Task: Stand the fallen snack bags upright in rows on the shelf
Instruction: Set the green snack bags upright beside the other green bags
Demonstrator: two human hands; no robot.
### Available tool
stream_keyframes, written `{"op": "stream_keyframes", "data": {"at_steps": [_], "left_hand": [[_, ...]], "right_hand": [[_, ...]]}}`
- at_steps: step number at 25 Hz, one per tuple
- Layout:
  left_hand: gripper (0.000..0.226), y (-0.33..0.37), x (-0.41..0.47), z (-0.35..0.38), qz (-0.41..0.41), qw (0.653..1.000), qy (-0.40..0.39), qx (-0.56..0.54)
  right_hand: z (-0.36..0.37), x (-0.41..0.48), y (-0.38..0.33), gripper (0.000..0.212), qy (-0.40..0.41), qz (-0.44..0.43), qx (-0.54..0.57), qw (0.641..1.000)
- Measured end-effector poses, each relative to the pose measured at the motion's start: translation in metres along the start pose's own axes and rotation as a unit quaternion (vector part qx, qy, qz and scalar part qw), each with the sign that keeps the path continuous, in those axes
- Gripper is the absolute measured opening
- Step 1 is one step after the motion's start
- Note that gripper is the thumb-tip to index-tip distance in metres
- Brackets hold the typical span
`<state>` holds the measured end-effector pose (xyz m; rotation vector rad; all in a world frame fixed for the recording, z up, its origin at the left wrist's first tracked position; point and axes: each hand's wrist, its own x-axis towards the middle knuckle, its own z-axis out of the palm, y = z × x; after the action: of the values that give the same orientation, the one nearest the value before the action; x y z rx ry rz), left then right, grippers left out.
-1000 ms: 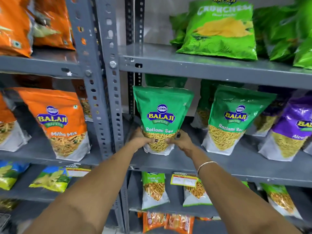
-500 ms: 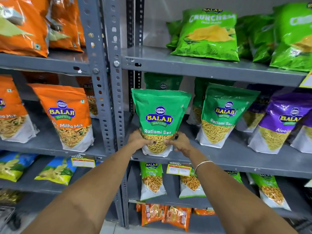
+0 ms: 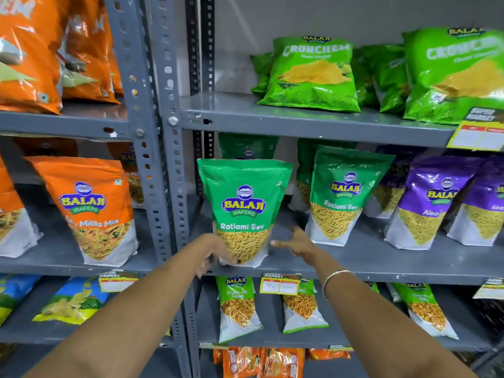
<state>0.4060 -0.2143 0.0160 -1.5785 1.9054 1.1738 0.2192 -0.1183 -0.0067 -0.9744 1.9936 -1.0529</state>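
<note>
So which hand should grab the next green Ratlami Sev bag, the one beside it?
Probably the right hand. It is open and sits between the front Ratlami Sev bag and the next Ratlami Sev bag. The left hand is at the front bag's far corner.

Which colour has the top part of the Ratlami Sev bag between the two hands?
Green, above a white base, on the Ratlami Sev bag; the head view shows it.

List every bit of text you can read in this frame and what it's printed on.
"BALAJI WAFERS", "Ratlami Sev": front green bag and its right neighbour.
"BALAJI WAFERS", "Mitha Mix": orange bag.
"BALAJI", "Aloo", rest cut off: purple bag.
"CRUNCHEM": light green bag; subtitle blurred.
"SUPER MARKET", "80", "40": price tag, figures uncertain.
Lower-shelf bag names: too blurred.
</note>
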Motion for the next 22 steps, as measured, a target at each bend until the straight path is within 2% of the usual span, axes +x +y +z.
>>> {"op": "stream_keyframes", "data": {"at_steps": [3, 6, 8, 10, 12, 14, 15, 17, 18, 22], "left_hand": [[0.054, 0.039, -0.003, 0.005, -0.051, 0.992, -0.081, 0.079], [0.046, 0.090, 0.001, 0.025, -0.009, 0.989, -0.120, 0.085], [0.045, 0.130, 0.019, 0.046, 0.081, 0.993, -0.079, 0.036], [0.065, 0.166, 0.042, 0.066, 0.165, 0.985, -0.002, -0.055], [0.084, 0.195, 0.064, 0.082, 0.220, 0.960, 0.079, -0.155], [0.079, 0.216, 0.082, 0.087, 0.259, 0.927, 0.132, -0.236], [0.072, 0.225, 0.088, 0.090, 0.269, 0.915, 0.152, -0.261], [0.062, 0.235, 0.089, 0.098, 0.267, 0.899, 0.179, -0.296], [0.060, 0.237, 0.085, 0.103, 0.260, 0.894, 0.196, -0.307], [0.055, 0.230, 0.063, 0.114, 0.232, 0.900, 0.241, -0.281]], "right_hand": [[-0.053, 0.005, 0.031, 0.094, 0.070, 0.028, -0.025, 0.997], [-0.110, 0.016, 0.059, 0.089, 0.105, 0.038, 0.007, 0.994], [-0.146, 0.035, 0.081, 0.085, 0.128, 0.045, 0.029, 0.990], [-0.175, 0.071, 0.115, 0.097, 0.105, 0.025, 0.053, 0.993], [-0.193, 0.110, 0.144, 0.116, 0.067, 0.001, 0.103, 0.992], [-0.200, 0.121, 0.148, 0.119, 0.026, -0.014, 0.134, 0.991], [-0.202, 0.107, 0.132, 0.103, 0.001, -0.008, 0.135, 0.991], [-0.203, 0.102, 0.123, 0.055, -0.063, -0.042, 0.127, 0.989], [-0.200, 0.098, 0.119, 0.041, -0.086, -0.061, 0.137, 0.985], [-0.196, 0.078, 0.115, 0.042, -0.073, -0.071, 0.182, 0.978]]}}
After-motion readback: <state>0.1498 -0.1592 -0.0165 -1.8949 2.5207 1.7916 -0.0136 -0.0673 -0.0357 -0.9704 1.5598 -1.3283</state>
